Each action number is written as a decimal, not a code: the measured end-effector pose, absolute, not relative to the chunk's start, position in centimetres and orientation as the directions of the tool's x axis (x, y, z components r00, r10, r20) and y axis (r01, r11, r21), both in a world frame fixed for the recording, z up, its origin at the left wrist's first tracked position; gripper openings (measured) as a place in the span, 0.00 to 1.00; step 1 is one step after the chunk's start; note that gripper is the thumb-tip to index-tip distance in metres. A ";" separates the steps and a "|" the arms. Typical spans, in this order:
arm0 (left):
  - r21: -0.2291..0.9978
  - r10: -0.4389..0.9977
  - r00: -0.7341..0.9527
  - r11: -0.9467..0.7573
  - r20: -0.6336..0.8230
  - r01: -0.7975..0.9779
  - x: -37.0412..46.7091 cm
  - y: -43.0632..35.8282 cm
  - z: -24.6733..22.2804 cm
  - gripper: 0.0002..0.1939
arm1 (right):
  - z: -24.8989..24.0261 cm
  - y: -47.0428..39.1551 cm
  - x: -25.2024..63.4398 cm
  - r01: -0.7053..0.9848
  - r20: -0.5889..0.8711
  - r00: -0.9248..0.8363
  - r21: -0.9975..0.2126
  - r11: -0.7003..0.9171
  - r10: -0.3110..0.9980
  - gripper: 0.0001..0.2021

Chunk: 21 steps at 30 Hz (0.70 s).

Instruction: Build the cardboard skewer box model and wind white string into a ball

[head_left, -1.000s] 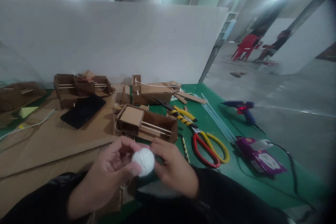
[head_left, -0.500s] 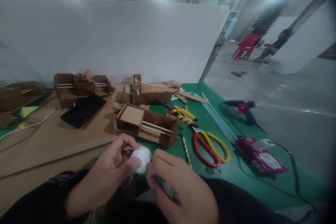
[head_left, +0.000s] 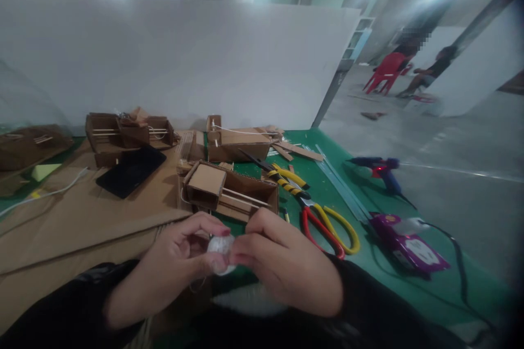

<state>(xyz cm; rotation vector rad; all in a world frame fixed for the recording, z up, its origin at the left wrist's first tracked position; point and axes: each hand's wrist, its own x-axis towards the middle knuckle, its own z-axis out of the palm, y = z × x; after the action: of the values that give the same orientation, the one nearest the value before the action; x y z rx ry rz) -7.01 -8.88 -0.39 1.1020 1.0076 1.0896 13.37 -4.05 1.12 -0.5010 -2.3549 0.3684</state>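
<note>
A small ball of white string [head_left: 221,251] is held low in front of me, before the cardboard pieces. My left hand [head_left: 176,256] is closed round its left side, thumb below and index finger on top. My right hand [head_left: 282,262] has its fingers pinched together against the ball's right side; any strand between them is hidden. A thin loose loop of string [head_left: 198,286] hangs under the left hand. Just beyond both hands lies an open cardboard box [head_left: 204,182] with two thin sticks across it.
Right of my hands lie red-and-yellow-handled pliers [head_left: 323,229], yellow-black pliers [head_left: 289,182], glue sticks [head_left: 339,185], a purple packet [head_left: 413,245] and a glue gun [head_left: 379,169]. A black tablet [head_left: 131,172] and cardboard [head_left: 82,218] lie left. People sit far right.
My right hand has moved up and in, its fingertips now against the ball of string and covering part of it. My left hand keeps its hold.
</note>
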 end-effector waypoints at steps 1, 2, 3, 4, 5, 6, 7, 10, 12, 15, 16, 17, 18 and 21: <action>0.984 0.981 0.182 0.098 -0.070 -0.150 -6.9 -8.9 -0.3 0.13 | 1.0 -3.9 13.4 0.252 0.585 -0.679 -0.383 0.889 0.444 0.10; 0.983 0.978 0.195 0.100 -0.070 -0.153 -6.9 -8.9 -0.2 0.14 | 0.8 -3.7 13.4 0.254 0.593 -0.674 -0.374 0.892 0.441 0.10; 0.980 0.973 0.216 0.116 -0.080 -0.161 -6.8 -9.0 -0.2 0.14 | 0.7 -3.5 13.4 0.256 0.598 -0.672 -0.366 0.895 0.437 0.11; 0.975 0.963 0.250 0.144 -0.098 -0.171 -6.8 -9.0 -0.2 0.14 | 0.6 -3.4 13.4 0.259 0.598 -0.672 -0.363 0.895 0.436 0.11; 0.967 0.952 0.283 0.176 -0.120 -0.183 -6.8 -9.0 -0.2 0.14 | 0.5 -3.3 13.4 0.255 0.606 -0.668 -0.359 0.898 0.432 0.12; 0.959 0.943 0.304 0.205 -0.139 -0.198 -6.8 -9.0 -0.2 0.15 | 0.5 -3.2 13.4 0.255 0.611 -0.664 -0.357 0.899 0.431 0.12; 0.952 0.939 0.309 0.221 -0.150 -0.210 -6.9 -9.0 -0.2 0.16 | 0.5 -3.1 13.4 0.252 0.619 -0.657 -0.359 0.899 0.431 0.13; 0.951 0.946 0.286 0.218 -0.152 -0.217 -7.0 -9.2 -0.2 0.18 | 0.8 -2.6 13.4 0.200 0.650 -0.624 -0.405 0.892 0.435 0.12; 0.956 0.946 0.296 0.202 -0.134 -0.212 -7.1 -9.5 -0.2 0.17 | 1.0 -2.1 13.4 0.141 0.651 -0.607 -0.477 0.867 0.456 0.09; 0.970 0.940 0.323 0.173 -0.111 -0.171 -7.2 -9.9 -0.2 0.15 | 0.8 -1.4 13.3 0.100 0.626 -0.580 -0.582 0.807 0.522 0.06; 0.976 0.943 0.319 0.153 -0.096 -0.157 -7.3 -10.1 -0.3 0.15 | 0.6 -1.2 13.2 0.104 0.612 -0.567 -0.611 0.785 0.551 0.05; 0.980 0.948 0.306 0.132 -0.082 -0.147 -7.3 -10.3 -0.3 0.15 | 0.3 -1.1 13.1 0.110 0.597 -0.558 -0.636 0.764 0.577 0.06; 0.983 0.954 0.293 0.110 -0.064 -0.144 -7.3 -10.4 -0.3 0.15 | 0.0 -1.0 12.9 0.116 0.578 -0.555 -0.658 0.744 0.598 0.06; 0.984 0.967 0.252 0.072 -0.029 -0.165 -7.4 -10.6 -0.4 0.14 | -1.1 -1.2 12.5 0.144 0.510 -0.588 -0.698 0.702 0.628 0.05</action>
<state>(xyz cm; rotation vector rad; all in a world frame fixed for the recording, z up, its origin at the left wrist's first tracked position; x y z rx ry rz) -7.36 -10.61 -0.41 1.1537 0.9245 1.0656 12.48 -1.17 -1.12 -0.5868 -2.1235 0.7862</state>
